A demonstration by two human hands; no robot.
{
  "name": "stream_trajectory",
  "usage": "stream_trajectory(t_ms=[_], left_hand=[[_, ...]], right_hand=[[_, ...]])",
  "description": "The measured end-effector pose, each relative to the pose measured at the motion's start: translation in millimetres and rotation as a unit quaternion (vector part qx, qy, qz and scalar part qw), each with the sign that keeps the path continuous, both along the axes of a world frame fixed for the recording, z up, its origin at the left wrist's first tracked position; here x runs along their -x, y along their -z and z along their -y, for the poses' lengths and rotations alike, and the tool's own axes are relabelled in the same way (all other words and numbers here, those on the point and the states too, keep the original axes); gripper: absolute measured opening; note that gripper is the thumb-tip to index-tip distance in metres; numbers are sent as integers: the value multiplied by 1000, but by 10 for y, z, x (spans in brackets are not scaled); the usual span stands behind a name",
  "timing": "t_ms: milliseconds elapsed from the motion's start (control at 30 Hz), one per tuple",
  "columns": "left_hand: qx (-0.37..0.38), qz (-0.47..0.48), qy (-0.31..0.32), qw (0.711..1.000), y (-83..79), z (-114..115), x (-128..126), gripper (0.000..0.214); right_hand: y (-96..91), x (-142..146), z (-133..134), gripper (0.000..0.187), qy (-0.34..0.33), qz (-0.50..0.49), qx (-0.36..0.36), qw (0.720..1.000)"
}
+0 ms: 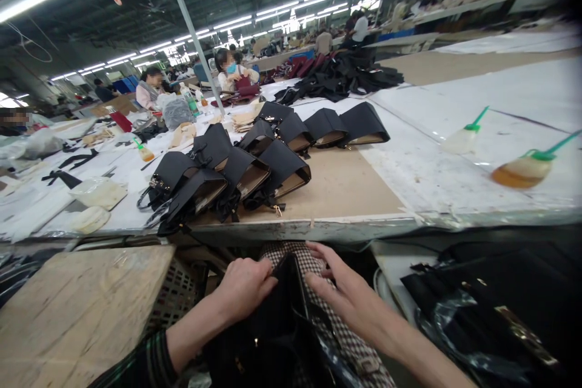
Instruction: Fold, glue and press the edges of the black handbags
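A black bag with small gold-coloured metal fittings lies across my lap, over a checked cloth. My left hand is closed on the bag's upper edge, thumb towards the opening. On the other side, my right hand is open beside the bag, its fingers apart and holding nothing. Whether its fingertips touch the bag or the cloth I cannot tell. Beyond both hands, several black bag bodies stand grouped on the table.
Glue bottles with green nozzles, one amber and one pale, lie on the white table. More black bags are stacked at my right. A wooden board is at my left. Seated co-workers are across the table.
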State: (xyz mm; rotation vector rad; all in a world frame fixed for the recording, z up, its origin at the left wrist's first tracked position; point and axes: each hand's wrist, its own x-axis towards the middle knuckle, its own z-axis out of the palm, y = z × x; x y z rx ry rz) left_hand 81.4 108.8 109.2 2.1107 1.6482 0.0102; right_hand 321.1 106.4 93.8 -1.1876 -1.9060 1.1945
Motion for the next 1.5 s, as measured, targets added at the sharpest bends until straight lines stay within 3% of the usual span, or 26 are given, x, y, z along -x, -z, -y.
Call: stream_trajectory(t_ms=[100, 200, 333, 467, 533, 600, 700, 767, 967, 1200, 1333, 1500], left_hand=[[46, 47, 7, 998, 38, -109, -1, 25], [93, 102, 32, 990, 70, -189, -37, 28], [122, 133, 31, 983, -93, -177, 140, 14], [169, 133, -2, 977, -460, -52, 560, 14], [183, 125, 19, 975, -578, 28, 703, 14], [156, 147, 60, 975, -590, 93, 747, 24], [160, 261, 76, 949, -460, 129, 678, 56], [201, 317, 53, 925, -351, 109, 601, 63], [131, 301, 86, 941, -143, -51, 443, 19], [170, 321, 113, 925, -68, -172, 382, 11], [201, 309, 135, 920, -148, -222, 337, 8], [204, 306, 141, 919, -166, -249, 322, 8]], right_hand=[[-70, 47, 440, 69, 8, 70, -17, 997], [-12, 118, 671, 71, 58, 103, 18, 993], [-56, -83, 624, 60, 18, -19, 129, 991], [-155, -409, 496, 61, -28, -191, 238, 952], [-84, -459, 419, 55, -80, -224, 291, 927], [57, -423, 336, 47, -123, -225, 317, 913], [242, -321, 232, 40, -134, -219, 286, 923], [277, -286, 200, 36, -138, -199, 241, 940], [236, -296, 258, 30, -93, -159, 175, 967], [301, -302, 339, 22, 24, -154, 114, 981], [164, -324, 284, 6, -24, -80, 28, 996], [47, -283, 192, 5, -84, 31, -26, 996]])
